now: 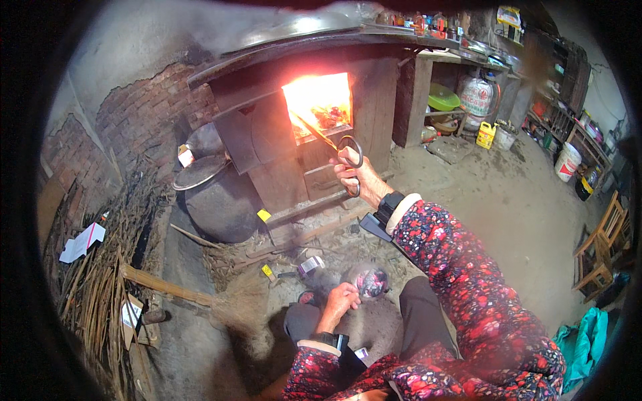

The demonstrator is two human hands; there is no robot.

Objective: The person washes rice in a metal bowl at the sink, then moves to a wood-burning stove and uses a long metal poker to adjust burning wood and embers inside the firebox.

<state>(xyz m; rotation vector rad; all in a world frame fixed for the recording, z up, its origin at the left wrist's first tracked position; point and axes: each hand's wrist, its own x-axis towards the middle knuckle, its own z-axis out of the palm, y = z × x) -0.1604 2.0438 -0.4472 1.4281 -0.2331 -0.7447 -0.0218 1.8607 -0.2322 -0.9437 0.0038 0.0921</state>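
Observation:
My right hand [363,175] grips the looped handles of metal fire tongs [321,135]. The tongs slope up and left, their far end inside the bright firebox opening [323,108] of a stove [276,180]. Flames and glowing fuel fill that opening, and glare hides the tips. Low down near my knees, my left hand [341,303] has its fingers curled together, with nothing visible in them. Just right of it is a rounded, pink-and-dark patterned thing [372,281], blurred by haze, possibly a shoe.
Left of the stove stands a dark pot [220,210] with a tilted lid [200,173]. Brushwood [100,280] and a straw broom [235,303] lie at left. Small cartons [311,264] litter the floor. At right are a gas cylinder [476,97], a yellow jug [485,135] and a wooden chair [599,250].

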